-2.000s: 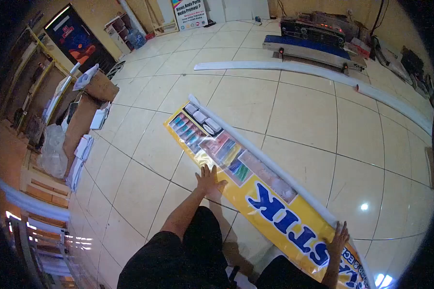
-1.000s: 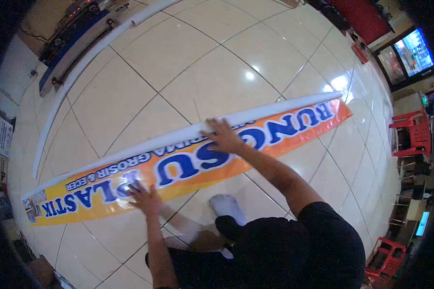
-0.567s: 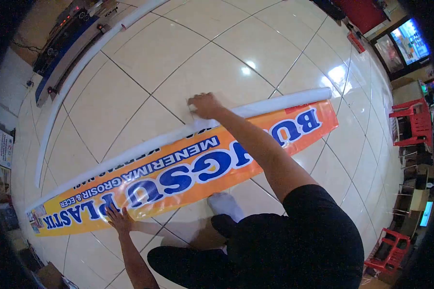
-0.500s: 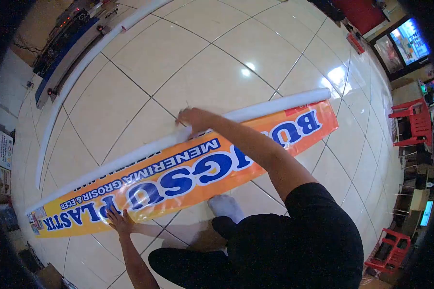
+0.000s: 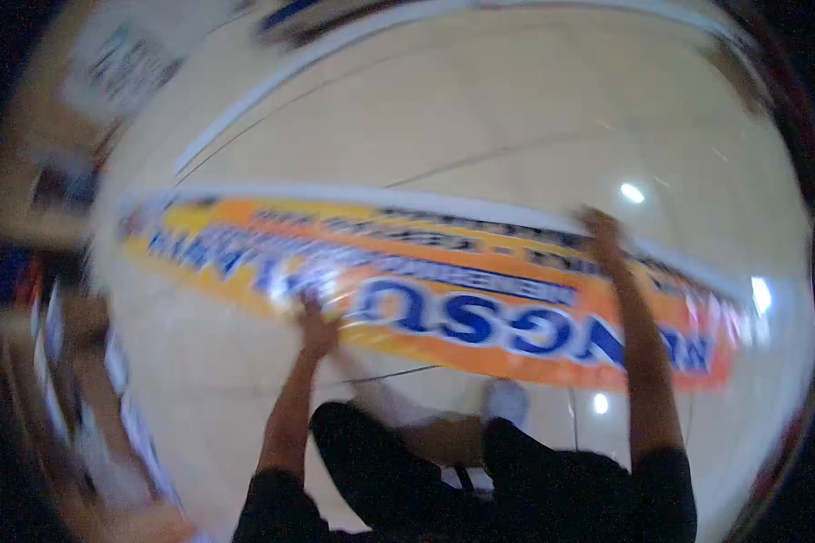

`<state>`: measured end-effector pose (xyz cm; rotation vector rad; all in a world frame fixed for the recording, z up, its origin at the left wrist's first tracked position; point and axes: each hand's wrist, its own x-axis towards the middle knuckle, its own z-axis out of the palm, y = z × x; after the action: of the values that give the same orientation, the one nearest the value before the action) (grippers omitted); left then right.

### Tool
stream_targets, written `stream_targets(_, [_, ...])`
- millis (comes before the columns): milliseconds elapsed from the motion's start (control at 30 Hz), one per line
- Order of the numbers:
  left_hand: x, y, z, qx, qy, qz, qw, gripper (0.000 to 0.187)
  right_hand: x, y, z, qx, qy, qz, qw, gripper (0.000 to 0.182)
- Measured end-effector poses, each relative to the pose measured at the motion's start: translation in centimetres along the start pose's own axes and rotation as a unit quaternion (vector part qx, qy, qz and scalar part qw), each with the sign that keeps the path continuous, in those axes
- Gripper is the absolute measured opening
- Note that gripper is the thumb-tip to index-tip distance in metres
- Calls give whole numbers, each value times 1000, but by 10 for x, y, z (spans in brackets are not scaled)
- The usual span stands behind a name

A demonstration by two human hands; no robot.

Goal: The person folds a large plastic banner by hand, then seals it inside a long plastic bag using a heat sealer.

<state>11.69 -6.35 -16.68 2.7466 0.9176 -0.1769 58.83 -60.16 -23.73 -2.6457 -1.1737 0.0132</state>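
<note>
An orange and yellow printed vinyl banner [image 5: 516, 348] with big blue letters lies across the tiled floor, upside down from where I kneel. Along its far edge runs a white roll [image 5: 480, 208], the still-rolled part of the banner. My left hand [image 5: 317, 328] rests flat on the printed face near the close edge, fingers spread. At the roll, right of the middle, is my right hand [image 5: 599, 233], its fingers smeared by motion. Creases and glare show on the banner around my left hand.
A long white strip [image 5: 244, 104] curves over the floor beyond the banner. My sock-covered foot [image 5: 505, 401] is close to the banner's near edge. Blurred boxes and goods [image 5: 91, 380] stand along the left side.
My view has swung round, so the banner slants the other way. My right hand has shifted right along the roll, and more printed lines show beside it. My left hand stays on the banner.
</note>
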Motion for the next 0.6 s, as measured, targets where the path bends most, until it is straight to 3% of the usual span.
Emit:
stream_targets(67, [-3,47,-14,0,-68,-52,996,103,-22,64,-14,-68,-59,140,986,61])
stream_targets(100, [-4,59,6,76,-54,-14,996,104,-25,46,-55,-209,-133,210,946,59])
stream_targets(133, [-9,92,13,124,-67,-34,989,100,-45,80,-55,-253,-147,213,932,62])
stream_targets(200, [-21,162,10,94,-91,-17,991,91,-82,150,-50,-340,-175,214,899,68])
stream_targets(267, [-17,187,23,55,-108,-15,993,89,-82,157,-53,-238,-106,356,897,65])
stream_targets(300, [-49,191,5,63,-77,-16,995,90,-110,169,-25,-213,-98,354,905,65])
stream_targets(367, [-78,199,-1,76,-76,-22,994,92,-154,193,29,-231,-52,135,962,62])
stream_targets(400, [-72,184,-7,109,-73,-34,991,95,-117,125,-11,-138,-105,260,950,54])
stream_targets(433, [-65,174,-3,141,-68,-42,987,97,-118,132,7,-112,-33,222,968,45])
stream_targets(467, [-53,145,9,146,-59,-63,986,95,-83,96,-16,-12,-62,231,971,42])
stream_targets(500, [-38,103,27,149,-48,-82,984,93,-71,107,7,22,32,64,997,44])
stream_targets(533, [-26,46,49,271,21,-126,954,85,-36,79,-4,39,42,31,998,46])
stream_targets(567, [-14,-7,67,378,80,-184,904,76,-17,37,-10,-47,-6,-64,997,47])
stream_targets(600, [-9,11,47,326,155,-294,885,77,-1,-30,-45,6,-118,-62,991,49])
